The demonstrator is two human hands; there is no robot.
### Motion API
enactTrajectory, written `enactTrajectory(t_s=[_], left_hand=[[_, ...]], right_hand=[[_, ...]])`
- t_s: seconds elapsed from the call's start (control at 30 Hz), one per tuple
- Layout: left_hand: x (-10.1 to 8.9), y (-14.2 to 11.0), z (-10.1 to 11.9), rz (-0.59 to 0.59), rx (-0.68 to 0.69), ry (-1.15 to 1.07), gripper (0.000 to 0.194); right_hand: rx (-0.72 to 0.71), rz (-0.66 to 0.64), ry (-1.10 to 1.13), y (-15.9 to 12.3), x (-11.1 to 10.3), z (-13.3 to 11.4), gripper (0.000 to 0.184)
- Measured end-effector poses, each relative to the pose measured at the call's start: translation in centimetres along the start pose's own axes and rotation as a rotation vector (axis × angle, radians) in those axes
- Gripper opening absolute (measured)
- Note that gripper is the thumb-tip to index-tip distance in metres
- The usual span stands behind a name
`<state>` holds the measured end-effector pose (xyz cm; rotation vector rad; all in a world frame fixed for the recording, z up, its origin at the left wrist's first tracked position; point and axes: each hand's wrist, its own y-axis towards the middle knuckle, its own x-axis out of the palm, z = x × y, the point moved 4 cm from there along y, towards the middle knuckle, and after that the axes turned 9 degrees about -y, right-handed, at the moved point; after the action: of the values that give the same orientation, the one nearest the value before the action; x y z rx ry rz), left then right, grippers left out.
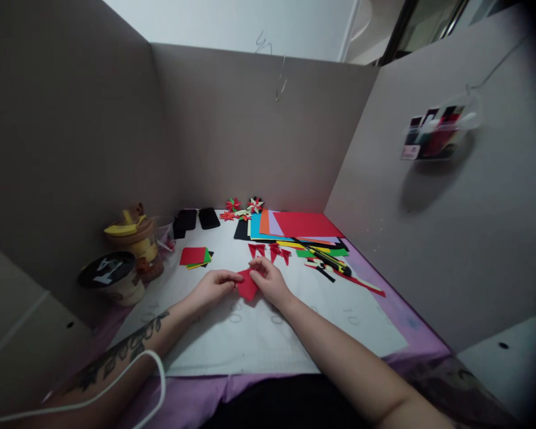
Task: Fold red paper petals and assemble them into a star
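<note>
A small red piece of paper, with folded-looking corners, is held between both hands just above the white sheet. My left hand pinches its left edge between thumb and fingers. On the upper right side, my right hand grips the same paper with thumb and fingertips. Right behind the hands lie several folded red paper pieces. To the left sits a stack of square papers, red on top, with green, yellow and black edges showing.
Large coloured sheets lie at the back right, near a yellow-and-black utility knife and paper strips. Folded paper stars stand by the back wall. Pots and a black-lidded tub are at left. A white cable crosses my left forearm.
</note>
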<state>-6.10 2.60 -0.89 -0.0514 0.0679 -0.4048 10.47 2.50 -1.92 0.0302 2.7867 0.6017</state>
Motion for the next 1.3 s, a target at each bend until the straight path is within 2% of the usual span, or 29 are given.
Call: enactTrajectory(t_s=[0.1,0.17,0.27,0.37,0.5,0.63,0.73,0.9,1.07,1.17,1.3], left_hand=[[-0.7,0.2,0.0,0.102,0.012,-0.185,0.031],[-0.9,0.2,0.0,0.128,0.018,-0.309,0.033],[-0.7,0.2,-0.1,0.098,0.004,-0.428,0.035],[-0.2,-0.1,-0.1,0.023,-0.019,-0.47,0.036],[-0.3,-0.4,0.4,0.011,0.085,-0.389,0.025],[-0.4,-0.5,1.2,-0.003,0.207,-0.263,0.022],[-0.4,-0.4,1.2,-0.021,0.2,-0.167,0.02],[-0.9,-0.2,0.5,0.055,0.179,-0.127,0.021],[-1.3,-0.1,0.3,0.128,0.201,-0.096,0.025],[-1.4,-0.2,0.5,0.163,0.236,-0.049,0.021],[-1.4,-0.5,1.2,0.152,0.333,0.037,0.013]], right_hand=[[0.012,0.05,0.02,0.3,-0.4,0.4,0.027],[-0.023,0.023,-0.005,0.4,-0.5,0.2,0.032],[-0.084,-0.014,-0.046,0.2,-0.4,-0.6,0.034],[-0.068,0.022,-0.022,0.1,-0.6,-0.9,0.029],[0.011,0.072,0.078,0.3,-1.0,-0.1,0.025],[0.089,0.027,0.192,0.3,-0.8,0.4,0.02],[0.116,-0.016,0.228,0.2,-0.3,0.2,0.016],[0.147,-0.047,0.299,-0.1,0.2,-0.1,0.019],[0.143,-0.093,0.319,-0.1,0.4,-0.4,0.018],[0.1,-0.074,0.275,0.0,0.2,-0.6,0.016],[0.047,-0.025,0.227,0.2,-0.2,-0.8,0.014]])
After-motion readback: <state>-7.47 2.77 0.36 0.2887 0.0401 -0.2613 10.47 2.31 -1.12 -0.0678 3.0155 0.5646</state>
